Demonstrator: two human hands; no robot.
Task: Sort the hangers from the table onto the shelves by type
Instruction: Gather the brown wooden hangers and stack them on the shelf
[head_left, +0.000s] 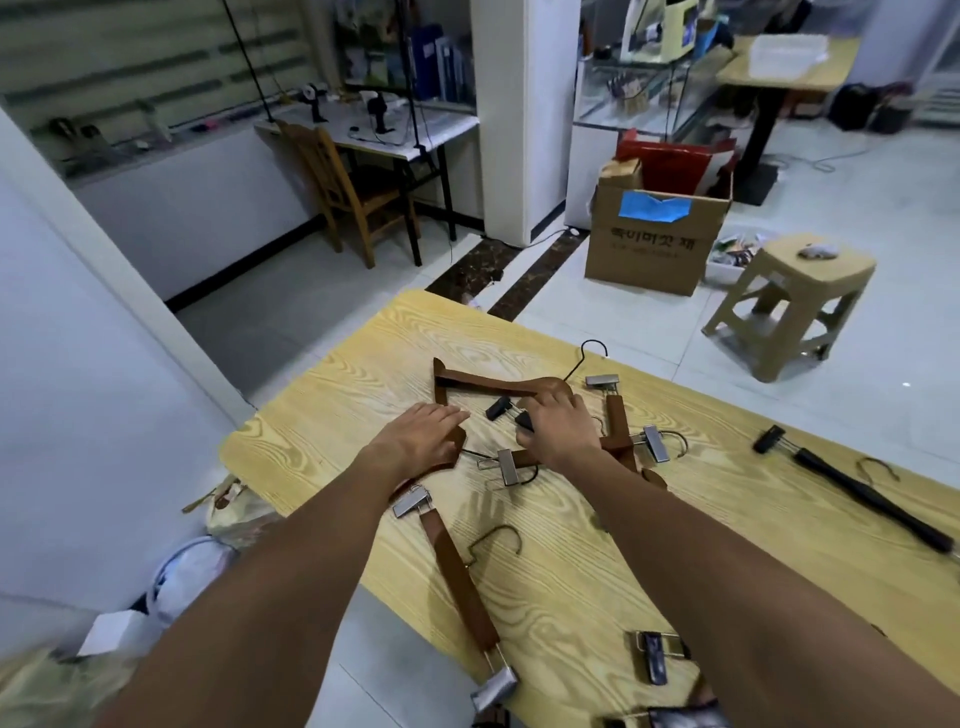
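Left hand (423, 434) lies flat, fingers straight, on the wooden coat hanger (483, 383) — right hand (561, 423) curls over its neck, hook close to the far edge of the table (332, 395).

Your table (332, 395) is pale yellow wood grain. At its middle a wooden coat hanger (483, 385) with a black wire hook lies in a heap with the crossed clip hangers (617, 415), brown with metal clips. A long brown clip hanger (457, 566) runs toward the near left edge. The black clip hanger (857, 491) lies well apart on the right, and a dark clip hanger (655, 656) lies by the near edge.
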